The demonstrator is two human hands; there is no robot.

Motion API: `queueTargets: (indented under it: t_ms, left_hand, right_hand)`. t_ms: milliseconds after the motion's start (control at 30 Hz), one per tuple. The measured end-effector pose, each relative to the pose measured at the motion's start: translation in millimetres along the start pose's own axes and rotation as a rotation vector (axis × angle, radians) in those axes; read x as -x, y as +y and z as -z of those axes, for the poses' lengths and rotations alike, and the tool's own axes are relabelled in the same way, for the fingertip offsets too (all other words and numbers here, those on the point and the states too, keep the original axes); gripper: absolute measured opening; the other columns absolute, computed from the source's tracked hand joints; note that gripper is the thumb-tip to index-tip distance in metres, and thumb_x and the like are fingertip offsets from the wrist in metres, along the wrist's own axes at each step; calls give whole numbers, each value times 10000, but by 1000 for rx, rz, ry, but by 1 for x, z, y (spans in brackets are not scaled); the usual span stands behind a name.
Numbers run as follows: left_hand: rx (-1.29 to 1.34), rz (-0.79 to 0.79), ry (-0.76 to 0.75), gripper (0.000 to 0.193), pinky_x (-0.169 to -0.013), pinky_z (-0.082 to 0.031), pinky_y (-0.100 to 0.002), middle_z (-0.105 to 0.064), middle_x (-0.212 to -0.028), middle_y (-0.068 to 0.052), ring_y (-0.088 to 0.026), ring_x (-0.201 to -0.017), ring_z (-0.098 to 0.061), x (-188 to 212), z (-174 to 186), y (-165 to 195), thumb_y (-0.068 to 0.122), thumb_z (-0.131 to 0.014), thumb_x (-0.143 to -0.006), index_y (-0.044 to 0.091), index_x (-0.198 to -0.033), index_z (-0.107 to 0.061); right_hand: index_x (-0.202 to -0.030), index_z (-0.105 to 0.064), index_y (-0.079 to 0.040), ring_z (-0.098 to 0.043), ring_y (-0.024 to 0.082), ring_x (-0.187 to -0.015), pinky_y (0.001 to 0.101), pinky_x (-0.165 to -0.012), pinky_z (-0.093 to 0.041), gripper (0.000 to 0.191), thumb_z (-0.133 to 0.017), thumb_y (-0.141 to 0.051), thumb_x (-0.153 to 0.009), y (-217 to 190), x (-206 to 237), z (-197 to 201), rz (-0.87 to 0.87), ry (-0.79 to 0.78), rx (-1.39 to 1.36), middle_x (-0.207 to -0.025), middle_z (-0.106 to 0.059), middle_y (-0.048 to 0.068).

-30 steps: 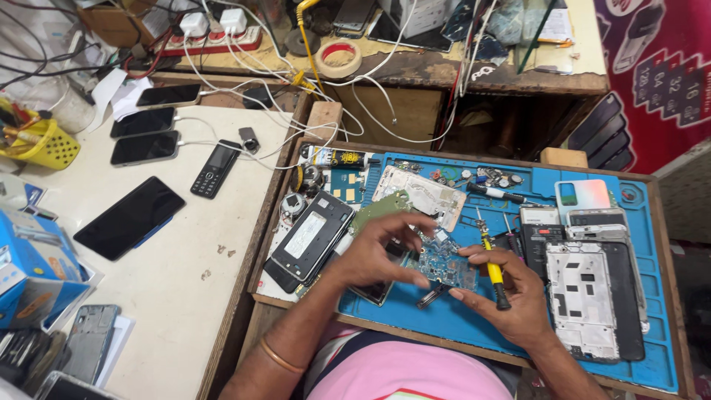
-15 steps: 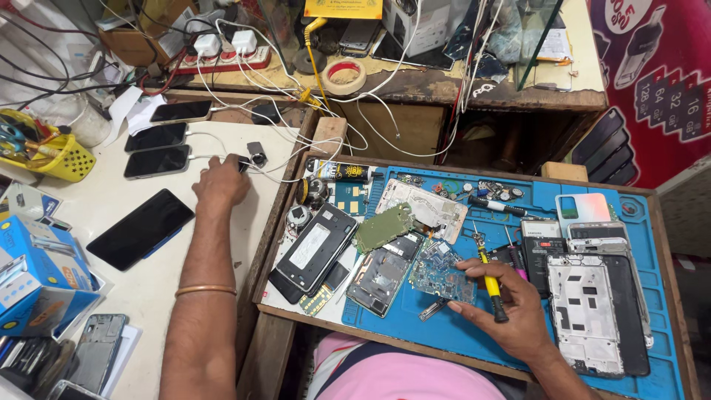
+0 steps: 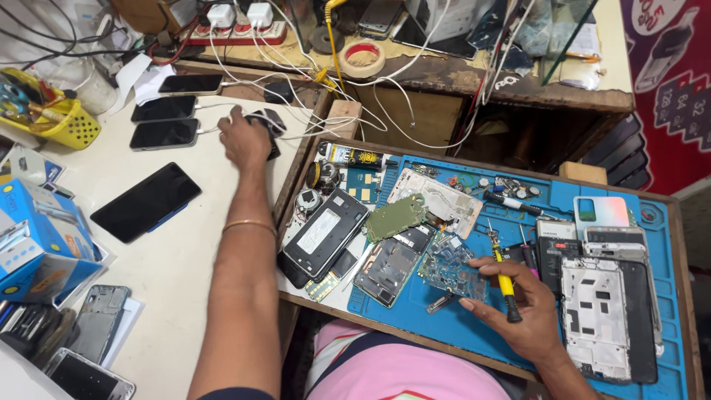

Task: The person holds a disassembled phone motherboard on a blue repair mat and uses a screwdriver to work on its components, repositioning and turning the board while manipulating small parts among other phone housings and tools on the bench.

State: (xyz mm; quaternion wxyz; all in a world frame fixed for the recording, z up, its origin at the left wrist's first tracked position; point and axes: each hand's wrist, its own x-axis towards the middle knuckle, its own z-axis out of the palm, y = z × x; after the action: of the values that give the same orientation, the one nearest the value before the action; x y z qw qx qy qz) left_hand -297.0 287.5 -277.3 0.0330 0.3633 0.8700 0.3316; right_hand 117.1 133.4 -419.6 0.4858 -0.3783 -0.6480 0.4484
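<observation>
Your left hand (image 3: 243, 139) grips the far-left black phone (image 3: 268, 127); your right hand (image 3: 515, 310) holds the yellow screwdriver (image 3: 503, 278) upright beside the circuit board (image 3: 449, 268).

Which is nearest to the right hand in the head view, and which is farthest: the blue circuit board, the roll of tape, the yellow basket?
From the right hand, which holds a yellow screwdriver:
1. Blue circuit board, just left of the fingertips on the blue mat.
2. Roll of tape, on the back shelf, up and left.
3. Yellow basket, far left on the white table.
</observation>
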Motion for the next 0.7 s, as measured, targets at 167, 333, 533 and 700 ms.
queueTargets:
  t_ms: [167,333,533,700]
  left_hand:
    - [384,89,78,720,-1066,-470,-442,-233,-1544,-285,-449,-1320,-450,-15,-4,11,112,-664,-906,116,-1530,-305]
    - [445,37,76,710,-1099,-450,-437,-380,-1479,-226,-389,-1318,-516,-9,-11,5,113,-680,-924,121,-1539,-325]
    - [310,189,109,672,-1171,-395,-467,-388,-1546,-168,-323,-1417,-458,-13,-3,-21,254,-704,-914,186,-1503,-387]
    - [151,330,226,978,-1231,-93,-560,-64,-1622,-350,-466,-1530,-65,-47,2,-51,543,-743,-914,148,-1588,-155]
  right_hand:
    - [-1155,-617,-30,-642,261,-1250,403,-1080,-510,520,-861,15,-697,-3,-5,-4,16,3,53,-1275,-682,185]
    - [-1156,-619,-34,-645,260,-1253,400,-1069,-527,513,-858,6,-703,2,-3,-3,12,4,38,-1277,-680,179]
    - [-1151,-627,-31,-645,266,-1255,406,-1064,-541,507,-855,7,-700,7,-2,-4,11,9,49,-1278,-674,176]
    - [-1149,-625,-26,-646,267,-1248,401,-1069,-525,509,-849,21,-694,7,-8,-13,8,19,93,-1263,-682,178]
